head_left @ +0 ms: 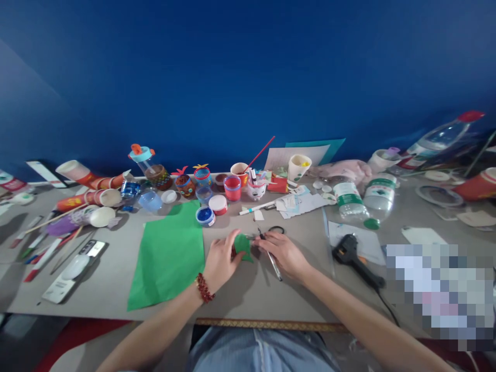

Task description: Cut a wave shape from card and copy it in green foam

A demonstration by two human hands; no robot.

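Note:
Near the table's front middle, my left hand [223,260] has its fingers closed on a small cut green piece [243,247]. Just right of it, my right hand [284,254] is closed round a slim pen [276,267], whose lower end sticks out below the fingers. Something small and metallic lies between the two hands, too small to make out. A black ring-like handle [276,229] shows behind my right hand. A large green sheet [170,261] lies flat to the left of my left hand.
Paint jars [205,216], decorated cups [256,189] and paper scraps [304,204] line the back. A black glue gun [356,258] and plastic bottles [349,199] stand or lie at right. Markers [42,259] and a long box [73,271] lie at left.

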